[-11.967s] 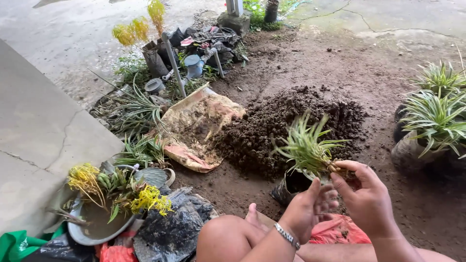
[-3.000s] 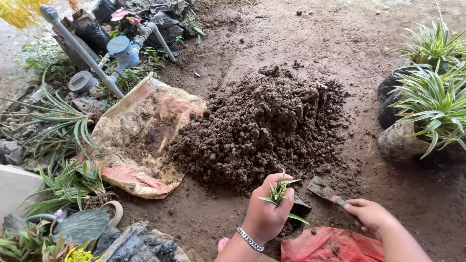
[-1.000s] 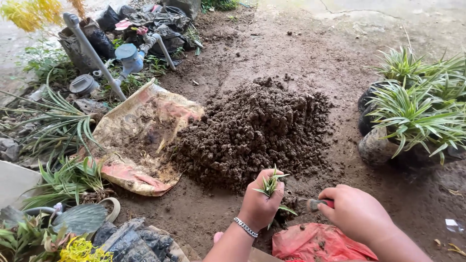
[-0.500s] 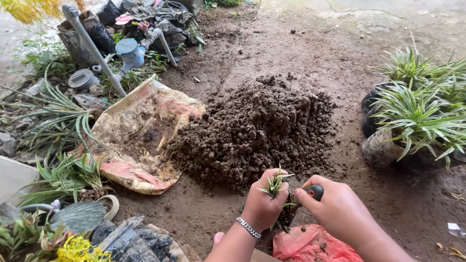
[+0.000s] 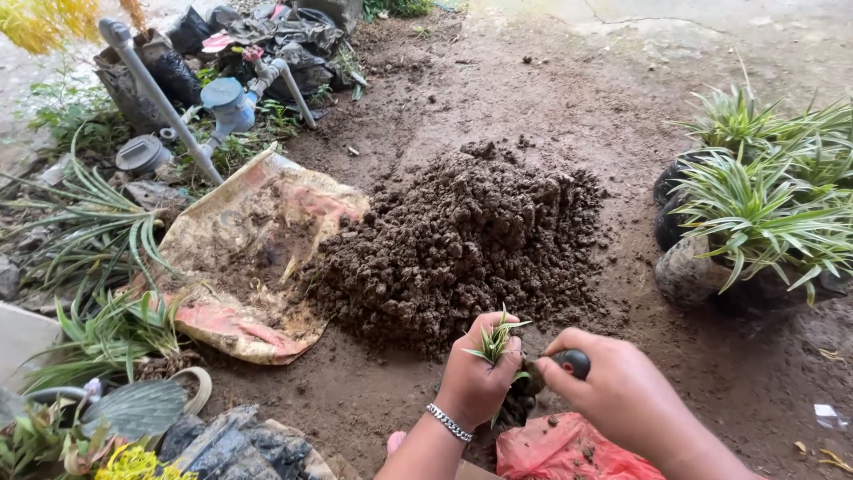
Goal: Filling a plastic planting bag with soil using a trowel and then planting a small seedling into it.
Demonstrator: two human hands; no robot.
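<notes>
While left hand (image 5: 475, 378) grips small striped plantlet (image 5: 495, 341) upright over a dark bag, right hand (image 5: 613, 391) clasps black tool handle (image 5: 571, 362) beside it. Looks partly filled w/ soil; soil heap (image 5: 462, 240) just beyond, more filling prob. left.

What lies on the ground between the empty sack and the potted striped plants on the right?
In the head view, a heap of dark loose soil lies between the sack and the potted plants, on the bare dirt ground.

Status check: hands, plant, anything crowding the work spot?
Left hand closed on small striped plant. Right hand gripping dark tool handle. Soil pile just ahead, red bag underneath.
</notes>
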